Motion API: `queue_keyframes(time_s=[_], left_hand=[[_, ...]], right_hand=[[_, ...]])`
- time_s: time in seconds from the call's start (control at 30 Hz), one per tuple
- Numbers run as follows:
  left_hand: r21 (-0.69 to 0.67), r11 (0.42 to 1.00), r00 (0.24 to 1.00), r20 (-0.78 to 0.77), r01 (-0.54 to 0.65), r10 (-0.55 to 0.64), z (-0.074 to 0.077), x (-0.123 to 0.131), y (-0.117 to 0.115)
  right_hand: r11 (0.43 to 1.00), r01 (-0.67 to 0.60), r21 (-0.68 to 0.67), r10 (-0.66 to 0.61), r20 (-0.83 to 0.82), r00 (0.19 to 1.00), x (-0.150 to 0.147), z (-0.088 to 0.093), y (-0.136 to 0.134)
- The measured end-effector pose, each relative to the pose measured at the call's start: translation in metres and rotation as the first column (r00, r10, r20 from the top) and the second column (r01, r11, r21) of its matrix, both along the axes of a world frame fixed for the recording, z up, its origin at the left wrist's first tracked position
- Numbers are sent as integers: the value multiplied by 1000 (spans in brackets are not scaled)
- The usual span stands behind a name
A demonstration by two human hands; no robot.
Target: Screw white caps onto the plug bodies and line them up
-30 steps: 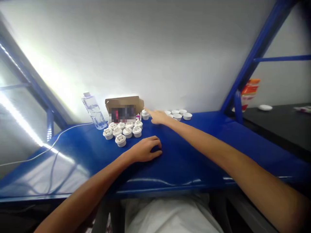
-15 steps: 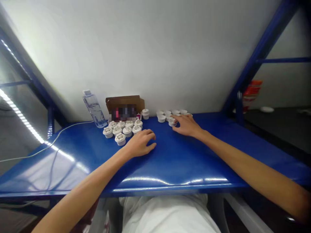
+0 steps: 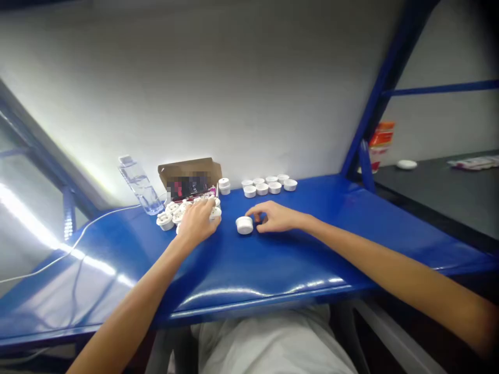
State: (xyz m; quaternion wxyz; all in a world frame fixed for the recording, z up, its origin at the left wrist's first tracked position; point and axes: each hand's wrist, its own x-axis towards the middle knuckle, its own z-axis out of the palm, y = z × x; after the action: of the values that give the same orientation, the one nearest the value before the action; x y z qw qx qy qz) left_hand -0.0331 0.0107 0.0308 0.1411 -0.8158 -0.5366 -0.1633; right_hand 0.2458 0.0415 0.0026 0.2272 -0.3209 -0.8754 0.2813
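Note:
My left hand [image 3: 196,221] reaches over a cluster of white round socket-like pieces [image 3: 165,222] with holes in their tops. Between its thumb and fingers is one white socket piece [image 3: 215,213]; the hand hides several others. A single white round cup [image 3: 244,225] rests on the blue table, in front of the other cups. Just right of it, my right hand [image 3: 268,217] has its fingers curved and apart, holding nothing. At the back, several white cups [image 3: 275,187] stand in two rows.
A clear water bottle [image 3: 141,185] leans at the back left near an open cardboard box [image 3: 190,166]. Another white piece [image 3: 224,186] stands beside the box. A white cable [image 3: 88,228] crosses the left of the blue table [image 3: 296,259], and blue frame posts [image 3: 366,166] rise at its sides.
My right hand has brought a cup forward from the back rows and let go of it. My left hand has moved left onto the socket pieces and closed around one. The view has shifted slightly.

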Motion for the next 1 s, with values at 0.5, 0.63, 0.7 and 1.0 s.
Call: queue_keyframes(time_s=[0.5,0.63,0.7,1.0], left_hand=[[-197,889,850,433,414,-300,-11,17,-7],[-241,810,727,620,534,-295,-16,28,-14],[-229,794,679,676,564,-287,-18,33,-16],[-232,799,627,748,554,-218,-24,36,-15]], right_hand=[[1000,-9,11,12,-266,964,-22,1,-25],[984,14,-178,-108,-532,840,-20,0,-15],[976,-22,-218,-114,-593,797,-22,0,-15],[994,112,0,-99,-469,878,-28,-8,-18]])
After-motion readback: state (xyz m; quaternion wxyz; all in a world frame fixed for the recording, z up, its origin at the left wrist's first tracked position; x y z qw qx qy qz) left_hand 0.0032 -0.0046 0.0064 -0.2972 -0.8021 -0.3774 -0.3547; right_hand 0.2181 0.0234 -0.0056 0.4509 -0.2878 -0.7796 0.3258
